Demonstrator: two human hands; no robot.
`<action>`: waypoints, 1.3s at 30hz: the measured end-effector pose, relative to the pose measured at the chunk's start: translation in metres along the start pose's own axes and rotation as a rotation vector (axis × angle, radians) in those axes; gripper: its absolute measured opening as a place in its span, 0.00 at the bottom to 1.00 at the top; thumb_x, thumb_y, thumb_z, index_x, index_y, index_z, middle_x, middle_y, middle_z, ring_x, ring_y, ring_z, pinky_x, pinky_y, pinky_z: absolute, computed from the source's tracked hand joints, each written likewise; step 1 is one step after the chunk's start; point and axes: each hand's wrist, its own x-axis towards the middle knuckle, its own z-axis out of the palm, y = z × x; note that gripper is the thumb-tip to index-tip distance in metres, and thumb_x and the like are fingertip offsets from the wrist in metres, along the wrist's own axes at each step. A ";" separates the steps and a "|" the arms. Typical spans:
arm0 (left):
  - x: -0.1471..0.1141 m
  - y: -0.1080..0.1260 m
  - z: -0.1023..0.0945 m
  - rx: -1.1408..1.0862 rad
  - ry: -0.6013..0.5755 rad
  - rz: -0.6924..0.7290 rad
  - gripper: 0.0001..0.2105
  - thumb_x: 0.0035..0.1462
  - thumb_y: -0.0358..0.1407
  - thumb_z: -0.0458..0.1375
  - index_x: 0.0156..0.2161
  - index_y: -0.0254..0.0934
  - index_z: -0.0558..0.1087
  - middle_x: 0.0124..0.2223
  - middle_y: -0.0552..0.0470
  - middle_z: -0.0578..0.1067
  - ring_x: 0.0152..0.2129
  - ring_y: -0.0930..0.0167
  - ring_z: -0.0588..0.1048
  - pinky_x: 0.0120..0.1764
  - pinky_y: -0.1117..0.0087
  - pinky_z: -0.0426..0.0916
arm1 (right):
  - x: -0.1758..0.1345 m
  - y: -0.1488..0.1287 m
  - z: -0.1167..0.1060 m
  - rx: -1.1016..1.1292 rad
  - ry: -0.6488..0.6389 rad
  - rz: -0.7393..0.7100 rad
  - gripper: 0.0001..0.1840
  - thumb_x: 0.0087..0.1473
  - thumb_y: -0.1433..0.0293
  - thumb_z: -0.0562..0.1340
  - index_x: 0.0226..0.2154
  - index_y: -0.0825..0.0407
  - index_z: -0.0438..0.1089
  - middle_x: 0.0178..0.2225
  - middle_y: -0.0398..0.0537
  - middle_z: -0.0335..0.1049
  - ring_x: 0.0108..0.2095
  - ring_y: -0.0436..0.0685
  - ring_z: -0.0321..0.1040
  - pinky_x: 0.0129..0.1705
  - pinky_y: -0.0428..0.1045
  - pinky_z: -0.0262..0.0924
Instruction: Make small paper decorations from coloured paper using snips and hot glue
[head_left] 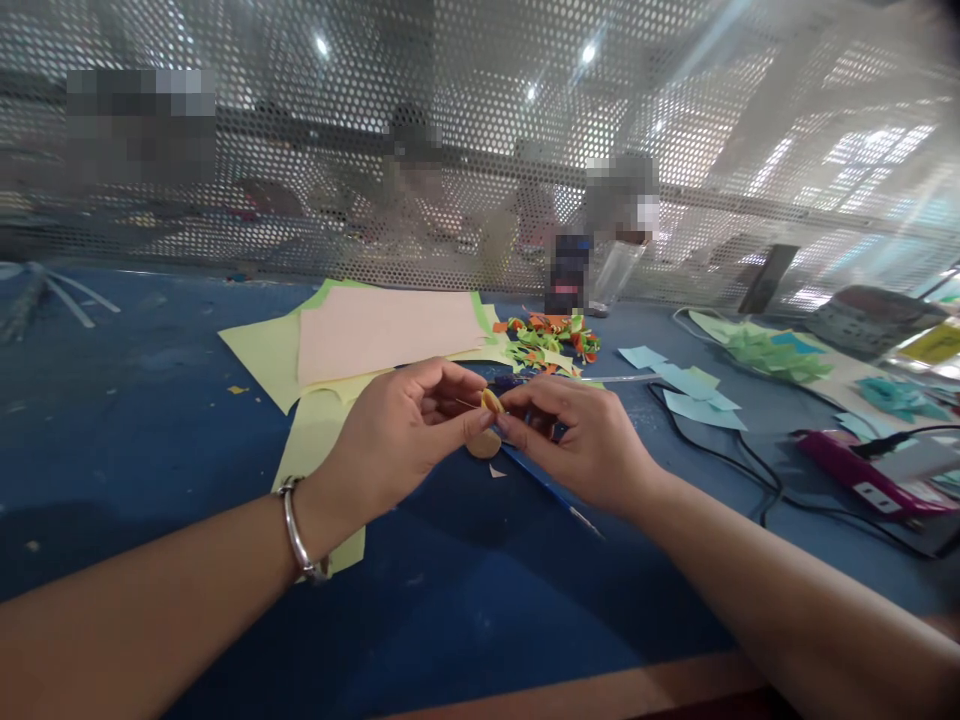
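Note:
Over the blue table [480, 620], my left hand [401, 430] and my right hand [589, 435] meet fingertip to fingertip. Both pinch a small curled yellow paper piece [492, 401] between thumb and fingers. Just below the fingertips lies a round tan disc [484, 445], partly covered by my left thumb. A tiny pale paper scrap [497, 472] is next to it. A thin blue stick-like tool [551, 487] slants out from under my right hand. Behind the hands, a dark-handled tool [510, 381] is mostly hidden.
Pink [390, 330] and yellow-green paper sheets [259, 352] overlap at back left. Several orange and green paper curls [555, 338] lie behind my hands. Light blue paper pieces [694, 385], a black cable [739, 455] and a magenta power strip [870, 475] occupy the right. A perforated screen [480, 190] stands behind.

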 end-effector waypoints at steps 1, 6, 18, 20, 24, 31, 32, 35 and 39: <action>0.000 0.001 0.000 0.033 0.006 0.012 0.15 0.54 0.40 0.67 0.45 0.37 0.75 0.43 0.47 0.81 0.40 0.65 0.80 0.46 0.64 0.75 | 0.000 0.000 0.000 0.014 0.003 0.009 0.06 0.60 0.68 0.63 0.38 0.52 0.75 0.31 0.45 0.73 0.29 0.49 0.67 0.29 0.44 0.60; -0.003 0.003 0.001 0.215 0.044 0.057 0.15 0.56 0.41 0.65 0.46 0.38 0.75 0.42 0.48 0.81 0.37 0.66 0.80 0.42 0.66 0.76 | 0.001 -0.003 0.000 0.024 0.002 0.026 0.08 0.61 0.66 0.63 0.37 0.53 0.75 0.30 0.44 0.73 0.28 0.49 0.68 0.28 0.43 0.60; -0.007 0.008 0.005 0.402 0.066 0.157 0.14 0.55 0.35 0.64 0.48 0.43 0.75 0.42 0.52 0.81 0.36 0.68 0.81 0.41 0.68 0.77 | -0.001 -0.002 0.001 -0.009 -0.005 -0.004 0.07 0.60 0.68 0.63 0.36 0.54 0.75 0.29 0.44 0.72 0.26 0.48 0.65 0.28 0.44 0.59; -0.008 0.009 0.006 0.445 0.060 0.184 0.14 0.55 0.34 0.64 0.47 0.42 0.75 0.43 0.52 0.81 0.36 0.68 0.80 0.41 0.69 0.76 | 0.000 -0.003 0.001 -0.026 -0.007 -0.008 0.05 0.59 0.70 0.63 0.36 0.53 0.75 0.28 0.44 0.72 0.26 0.49 0.65 0.29 0.45 0.59; -0.007 0.009 0.006 0.448 0.057 0.224 0.14 0.54 0.31 0.64 0.47 0.42 0.76 0.44 0.52 0.81 0.37 0.68 0.80 0.41 0.69 0.76 | 0.001 -0.003 0.001 -0.041 -0.006 -0.013 0.05 0.59 0.71 0.63 0.35 0.53 0.75 0.28 0.44 0.72 0.27 0.49 0.65 0.29 0.45 0.59; -0.008 0.008 0.007 0.363 0.045 0.159 0.14 0.55 0.36 0.64 0.47 0.41 0.75 0.42 0.52 0.81 0.36 0.68 0.81 0.41 0.69 0.76 | 0.000 -0.002 0.001 -0.007 -0.013 0.005 0.06 0.59 0.71 0.62 0.37 0.53 0.76 0.30 0.44 0.73 0.28 0.49 0.66 0.30 0.45 0.59; -0.008 0.008 0.007 0.351 0.043 0.150 0.14 0.55 0.36 0.64 0.47 0.41 0.75 0.42 0.52 0.81 0.36 0.68 0.81 0.41 0.69 0.77 | -0.001 -0.002 0.001 -0.007 -0.014 0.005 0.06 0.59 0.70 0.62 0.37 0.53 0.76 0.30 0.44 0.73 0.28 0.49 0.66 0.30 0.45 0.59; -0.008 0.007 0.006 0.311 0.035 0.131 0.14 0.54 0.36 0.65 0.47 0.42 0.75 0.42 0.52 0.81 0.37 0.67 0.81 0.41 0.69 0.77 | -0.001 -0.001 0.001 -0.008 -0.014 -0.002 0.06 0.60 0.69 0.62 0.36 0.53 0.75 0.29 0.44 0.72 0.28 0.49 0.66 0.30 0.45 0.59; -0.008 0.007 0.007 0.286 0.027 0.115 0.14 0.55 0.37 0.65 0.47 0.42 0.75 0.43 0.51 0.82 0.37 0.66 0.81 0.41 0.67 0.77 | 0.000 -0.002 0.001 -0.014 -0.012 -0.009 0.07 0.60 0.69 0.61 0.35 0.52 0.75 0.28 0.44 0.72 0.28 0.49 0.65 0.31 0.45 0.59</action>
